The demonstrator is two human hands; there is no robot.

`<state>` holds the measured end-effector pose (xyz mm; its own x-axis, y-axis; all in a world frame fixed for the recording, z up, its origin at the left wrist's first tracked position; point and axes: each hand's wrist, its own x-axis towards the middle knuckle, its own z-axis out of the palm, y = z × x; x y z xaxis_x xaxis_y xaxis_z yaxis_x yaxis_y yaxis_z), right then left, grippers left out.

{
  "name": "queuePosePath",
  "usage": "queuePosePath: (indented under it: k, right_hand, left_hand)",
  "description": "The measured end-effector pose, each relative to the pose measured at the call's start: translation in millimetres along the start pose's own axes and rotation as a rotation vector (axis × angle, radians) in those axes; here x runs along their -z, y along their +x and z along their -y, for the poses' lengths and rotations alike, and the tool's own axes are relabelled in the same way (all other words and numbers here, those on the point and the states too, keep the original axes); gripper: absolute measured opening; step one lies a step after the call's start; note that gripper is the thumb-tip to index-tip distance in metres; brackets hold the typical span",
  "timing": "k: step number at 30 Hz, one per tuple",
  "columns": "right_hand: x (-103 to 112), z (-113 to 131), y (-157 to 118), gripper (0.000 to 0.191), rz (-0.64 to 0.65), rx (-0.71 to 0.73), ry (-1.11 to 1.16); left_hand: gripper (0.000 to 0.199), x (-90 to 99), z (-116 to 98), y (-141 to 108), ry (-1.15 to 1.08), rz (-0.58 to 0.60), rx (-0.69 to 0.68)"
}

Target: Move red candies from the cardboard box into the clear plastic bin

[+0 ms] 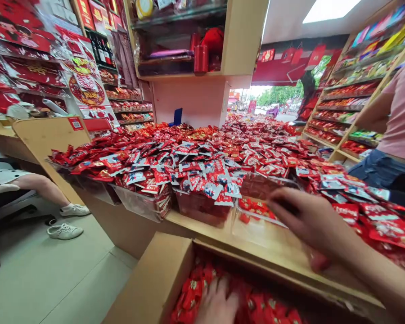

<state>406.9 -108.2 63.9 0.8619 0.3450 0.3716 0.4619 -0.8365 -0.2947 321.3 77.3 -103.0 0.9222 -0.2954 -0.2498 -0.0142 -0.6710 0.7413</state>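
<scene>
My left hand (219, 301) is down in an open cardboard box (155, 274) full of small red wrapped packets (192, 288). Its fingers are spread over the packets and blurred. Above the counter, my right hand (297, 211) hangs beside a clear plastic bin (239, 227) that has a few red packets (254, 207) at its bottom. The fingers of this hand are bent and smeared by motion, and whether they hold anything cannot be made out. A blurred red shape (319, 261) shows below the right wrist.
Heaped bins of red and white packets (202, 166) cover the counter (185, 221). At the right stands a person in a pink top (401, 112). A seated person's leg (42, 186) shows at the left. Filled shelves (351, 90) rise behind.
</scene>
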Motion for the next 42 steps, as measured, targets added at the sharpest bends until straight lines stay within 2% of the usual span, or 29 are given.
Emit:
queuePosePath:
  k: [2,4,5,7,9,11,14,16,18,20,22,24,25,27,28,31,34,36,39,42]
  right_hand:
    - [-13.7,11.9,-57.5,0.015,0.198,0.010,0.193]
    - [-41.7,14.9,-105.0,0.015,0.382,-0.081,0.279]
    - [-57.2,13.5,-122.4,0.016,0.427,-0.139,0.292]
    - [-84.7,8.1,-142.3,0.018,0.425,-0.239,0.302]
    - [-104.8,4.8,-145.4,0.020,0.411,-0.270,0.320]
    - [-120.0,6.7,-139.3,0.027,0.444,-0.237,0.314]
    - [-143.0,13.4,-129.9,0.044,0.514,-0.222,0.172]
    - [-158.8,14.8,-128.3,0.048,0.507,-0.261,0.054]
    - [-170.2,13.1,-130.1,0.043,0.459,-0.275,0.013]
    - [-173.8,11.3,-132.7,0.036,0.378,-0.273,0.071]
    - [-169.6,12.2,-134.1,0.031,0.261,-0.284,0.264]
    - [-160.7,15.9,-133.4,0.026,0.157,-0.326,0.638]
    - [-155.8,18.2,-132.5,0.024,0.121,-0.355,0.862]
    - [-146.9,22.0,-130.7,0.024,0.085,-0.425,1.233]
    - [-143.3,23.2,-130.1,0.025,0.069,-0.449,1.326]
    - [-136.1,24.5,-130.6,0.026,0.011,-0.453,1.323]
    - [-132.1,24.5,-132.4,0.036,-0.014,-0.538,1.352]
    - [-130.6,24.2,-133.2,0.033,-0.039,-0.606,1.341]
    - [-130.1,23.7,-134.1,0.029,-0.091,-0.572,1.200]
    - [-130.7,23.9,-135.3,0.032,-0.134,-0.548,1.146]
  left_hand:
    - [0.056,3.5,2.1,-1.2,0.253,0.007,-0.082]
    - [0.046,8.1,0.7,-0.9,0.381,0.011,-0.157]
    - [0.038,10.6,-0.5,0.1,0.401,0.033,-0.174]
    - [0.032,14.8,-2.4,3.2,0.393,0.070,-0.202]
    - [0.035,17.5,-2.2,5.6,0.369,0.083,-0.203]
    - [0.044,18.9,-0.1,6.6,0.354,0.081,-0.193]
    - [0.051,18.5,4.5,7.4,0.337,0.058,-0.175]
    - [0.048,16.5,6.9,8.7,0.327,0.032,-0.170]
    - [0.041,13.3,8.1,10.3,0.313,0.003,-0.170]
    - [0.038,9.7,7.6,11.6,0.303,-0.032,-0.177]
    - [0.040,6.7,4.9,12.0,0.189,-0.077,-0.211]
    - [0.045,4.9,-0.1,11.7,-0.119,-0.065,-0.235]
    - [0.046,4.4,-3.2,11.3,-0.324,-0.019,-0.219]
    - [0.047,3.9,-9.9,10.2,-0.697,0.116,-0.123]
    - [0.047,3.7,-12.9,9.5,-0.830,0.162,-0.069]
    - [0.045,3.5,-19.3,7.4,-1.005,0.136,-0.007]
    - [0.032,5.1,-22.0,5.6,-0.991,0.012,-0.064]
    - [0.026,7.1,-23.1,4.4,-0.963,-0.032,-0.087]
    - [0.018,9.9,-24.7,3.7,-0.975,-0.035,-0.060]
    - [0.023,10.0,-26.2,4.7,-0.992,-0.042,0.014]
